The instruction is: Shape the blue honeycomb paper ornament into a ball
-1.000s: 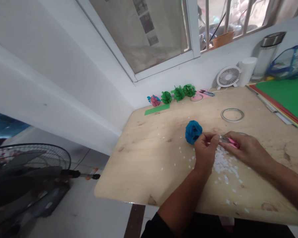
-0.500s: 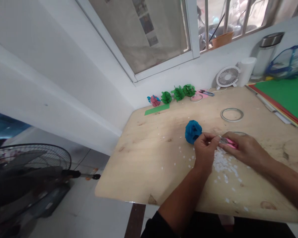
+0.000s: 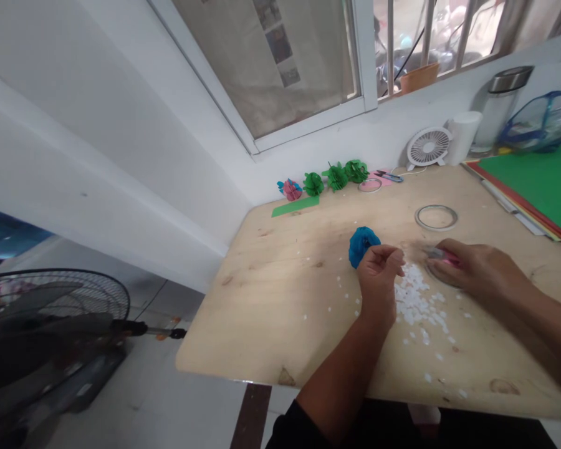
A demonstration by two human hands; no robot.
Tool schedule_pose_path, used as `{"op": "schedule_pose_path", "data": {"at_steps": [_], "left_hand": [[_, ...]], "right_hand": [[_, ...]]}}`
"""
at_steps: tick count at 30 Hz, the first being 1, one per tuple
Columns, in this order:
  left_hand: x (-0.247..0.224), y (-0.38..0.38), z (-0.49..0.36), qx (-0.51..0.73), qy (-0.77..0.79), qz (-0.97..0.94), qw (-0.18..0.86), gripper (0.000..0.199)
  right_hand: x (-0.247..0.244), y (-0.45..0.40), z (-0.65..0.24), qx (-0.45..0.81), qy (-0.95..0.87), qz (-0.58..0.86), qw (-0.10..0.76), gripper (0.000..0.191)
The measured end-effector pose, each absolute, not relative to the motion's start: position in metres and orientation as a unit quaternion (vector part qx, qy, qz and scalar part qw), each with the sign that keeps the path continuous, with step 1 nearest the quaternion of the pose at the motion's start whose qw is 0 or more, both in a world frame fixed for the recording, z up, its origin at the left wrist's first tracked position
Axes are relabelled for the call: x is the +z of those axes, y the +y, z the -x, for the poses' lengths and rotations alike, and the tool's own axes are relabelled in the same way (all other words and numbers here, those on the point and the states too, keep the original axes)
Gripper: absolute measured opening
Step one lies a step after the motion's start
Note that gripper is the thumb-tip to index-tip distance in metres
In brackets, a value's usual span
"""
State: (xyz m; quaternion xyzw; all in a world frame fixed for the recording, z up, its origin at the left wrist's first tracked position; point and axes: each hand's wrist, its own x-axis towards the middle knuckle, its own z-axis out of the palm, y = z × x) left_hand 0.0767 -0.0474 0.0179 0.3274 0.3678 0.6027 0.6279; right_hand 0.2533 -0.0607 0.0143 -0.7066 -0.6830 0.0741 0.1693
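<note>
My left hand [image 3: 376, 274] is closed in a pinch above the table, and whatever lies between its fingertips is too small to make out. Just behind it is a blue folded-paper ball [image 3: 361, 243], partly covered by that hand. My right hand [image 3: 479, 268] grips a small pink-handled tool [image 3: 451, 258] with a grey metal tip, blurred by motion, off to the right of my left hand. Small white scraps [image 3: 414, 296] lie heaped and scattered on the wooden table [image 3: 271, 299] below and between the hands.
Along the wall sit several green paper balls [image 3: 337, 177], a pink-and-blue one [image 3: 290, 188] and a green strip [image 3: 295, 206]. Tape rings [image 3: 437, 227], blue snips [image 3: 389, 176], a small white fan [image 3: 429, 148] and stacked coloured sheets [image 3: 537, 178] are farther back and right.
My right hand has moved right with the pink-handled tool, away from my left fingertips. My left hand has shifted slightly left, still pinched.
</note>
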Motion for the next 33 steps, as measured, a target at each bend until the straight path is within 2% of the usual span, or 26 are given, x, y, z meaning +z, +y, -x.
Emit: {"op": "schedule_pose_path", "data": {"at_steps": [6, 14, 17, 19, 25, 29, 33], "left_hand": [[0.024, -0.052, -0.078, 0.557, 0.318, -0.306, 0.703, 0.04], [0.02, -0.053, -0.08, 0.551, 0.329, -0.318, 0.698, 0.037], [0.02, -0.053, -0.08, 0.552, 0.339, -0.334, 0.685, 0.034], [0.019, -0.053, -0.08, 0.551, 0.349, -0.344, 0.675, 0.033], [0.015, -0.053, -0.081, 0.552, 0.374, -0.37, 0.647, 0.032], [0.012, -0.053, -0.081, 0.554, 0.379, -0.382, 0.635, 0.032], [0.012, -0.054, -0.08, 0.55, 0.386, -0.412, 0.615, 0.03]], "right_hand": [[0.024, -0.057, -0.259, 0.064, -0.653, 0.753, 0.046, 0.036], [0.024, -0.058, -0.259, 0.062, -0.653, 0.753, 0.061, 0.032], [0.022, -0.059, -0.261, 0.048, -0.653, 0.748, 0.106, 0.033], [0.021, -0.06, -0.26, 0.046, -0.65, 0.74, 0.17, 0.033], [0.021, -0.065, -0.244, 0.22, -0.651, 0.613, 0.39, 0.039], [0.026, -0.069, -0.233, 0.293, -0.645, 0.573, 0.413, 0.043], [0.031, -0.071, -0.23, 0.314, -0.635, 0.568, 0.418, 0.048]]}}
